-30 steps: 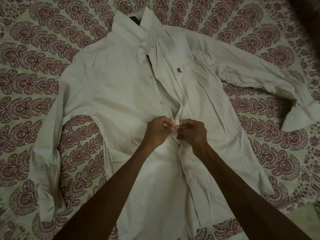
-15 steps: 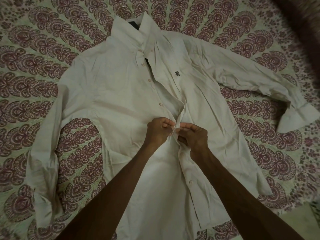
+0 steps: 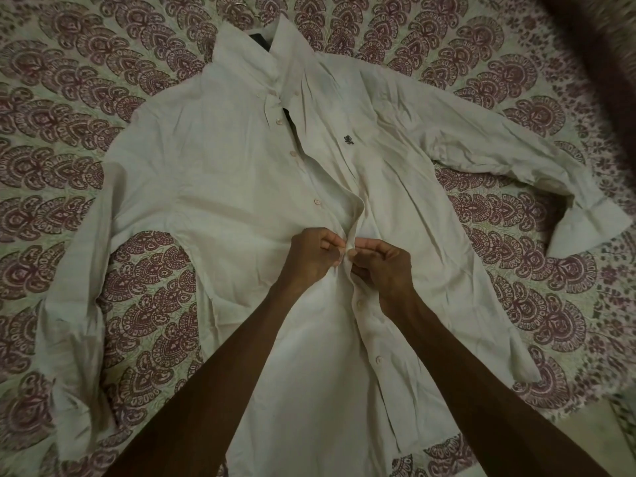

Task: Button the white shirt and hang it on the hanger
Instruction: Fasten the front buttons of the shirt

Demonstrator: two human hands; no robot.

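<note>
Your left hand (image 3: 311, 256) and right hand (image 3: 382, 266) are both curled in tight, fingers (image 3: 330, 244) pinching the 2 front edges of the white shirt (image 3: 223, 187) right where they meet, about mid-chest. Can't see the button you're working on, it's buried between your fingertips.

For this bit, I'd keep the buttonhole edge taut with your right hand and tip the button sideways with your left so it slides through edge-first. Then give both sides a little tug so the front lies flat. Also check you're on the next hole up and not skipping 1. The fastened buttons (image 3: 360, 304) below your hands look lined up, so just follow that line.

Looks like 2 are done lower down, and at least 3 open buttons (image 3: 317, 201) run up toward the collar (image 3: 241, 53), so you're maybe halfway.

The shirt's lying face-up on the patterned bedsheet (image 3: 62, 98), collar away from you, both sleeves spread out, the cuff (image 3: 585, 228) off to your right. It's thin, pretty wrinkled fabric with a tiny dark logo (image 3: 348, 140) on the chest. I can't pick out a hanger for sure.
</note>
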